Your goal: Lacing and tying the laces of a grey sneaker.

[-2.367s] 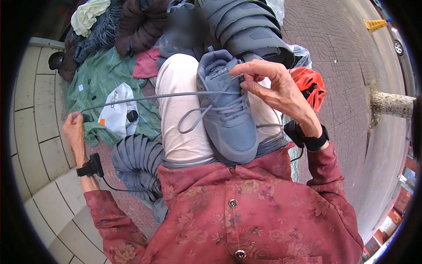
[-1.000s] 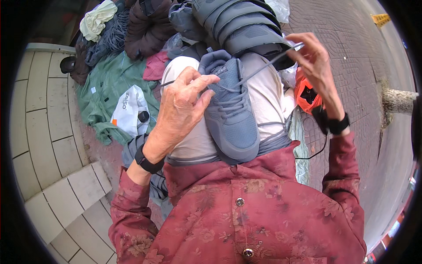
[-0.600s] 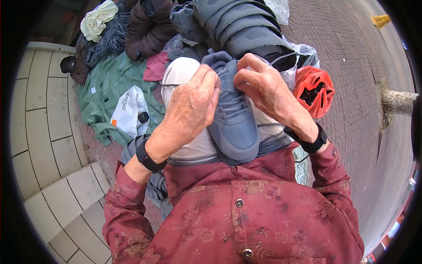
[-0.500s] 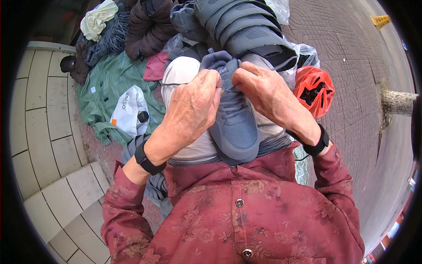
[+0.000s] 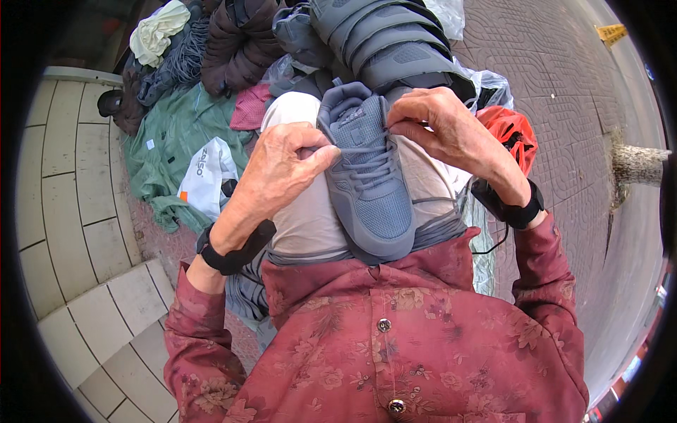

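A grey-blue lace-up sneaker (image 5: 374, 208) rests on my lap, its toe toward me and its heel pointing away. Its shoelace (image 5: 363, 149) runs in crossing rows over the tongue. On the left side of the shoe, my left hand (image 5: 285, 162) pinches one lace end between thumb and fingers. My right hand (image 5: 444, 134) is closed at the upper right eyelets, fingertips pinched on the lace there, though that end is mostly hidden by the fingers. Both hands stay off the body of the shoe.
Beyond my knees sits a nested stack of dark grey shoe uppers (image 5: 402, 56). A red plastic bag (image 5: 508, 134) with black pieces lies to the right. Green sacking (image 5: 176, 134) and a white bag (image 5: 208, 176) lie left. A tree trunk (image 5: 638, 164) stands at far right.
My hands have moved apart from over the tongue, left hand left and down, right hand rightward. The lace is drawn across the shoe, and more of the tongue and collar shows.
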Available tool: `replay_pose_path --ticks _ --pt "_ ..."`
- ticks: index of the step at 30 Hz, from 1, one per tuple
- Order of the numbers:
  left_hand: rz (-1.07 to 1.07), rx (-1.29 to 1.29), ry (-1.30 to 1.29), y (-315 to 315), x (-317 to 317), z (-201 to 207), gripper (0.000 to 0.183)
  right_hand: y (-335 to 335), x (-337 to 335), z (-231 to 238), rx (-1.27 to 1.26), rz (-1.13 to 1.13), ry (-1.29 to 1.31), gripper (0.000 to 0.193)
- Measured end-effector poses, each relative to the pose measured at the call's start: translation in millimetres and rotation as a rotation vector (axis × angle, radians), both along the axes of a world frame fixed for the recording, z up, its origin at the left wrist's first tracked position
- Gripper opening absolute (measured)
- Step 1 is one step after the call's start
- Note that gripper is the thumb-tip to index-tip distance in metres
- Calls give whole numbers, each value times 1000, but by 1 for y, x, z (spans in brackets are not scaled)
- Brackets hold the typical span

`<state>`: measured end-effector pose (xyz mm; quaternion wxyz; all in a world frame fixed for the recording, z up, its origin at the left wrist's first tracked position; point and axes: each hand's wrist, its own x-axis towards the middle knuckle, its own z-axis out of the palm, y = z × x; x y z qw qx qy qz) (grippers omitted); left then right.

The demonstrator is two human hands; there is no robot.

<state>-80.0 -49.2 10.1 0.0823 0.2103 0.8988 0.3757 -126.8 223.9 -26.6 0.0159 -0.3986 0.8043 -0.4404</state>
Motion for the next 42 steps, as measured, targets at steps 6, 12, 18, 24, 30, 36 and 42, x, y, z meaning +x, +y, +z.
replay_pose_path --ticks 6,12,18,24,30,36,42 --pt "53 -53 99 -12 24 -15 18 11 -1 5 99 -43 -198 11" --pt "309 203 -345 -44 41 -22 17 35 -1 4 315 -44 -182 11" --pt "673 1292 -708 -151 69 -41 23 88 11 -33 435 -245 325 14" --pt "582 1971 -704 -241 92 -28 32 150 5 -79 -488 -876 -1094 25" --pt "684 2039 -372 -284 113 8 31 242 -14 -105 -1397 -885 -1091 32" --pt "577 2027 -317 -297 107 33 39 299 -3 -117 -1295 -869 -830 40" --pt "635 1646 -432 -221 79 13 43 84 37 -55 -539 -642 -826 27"
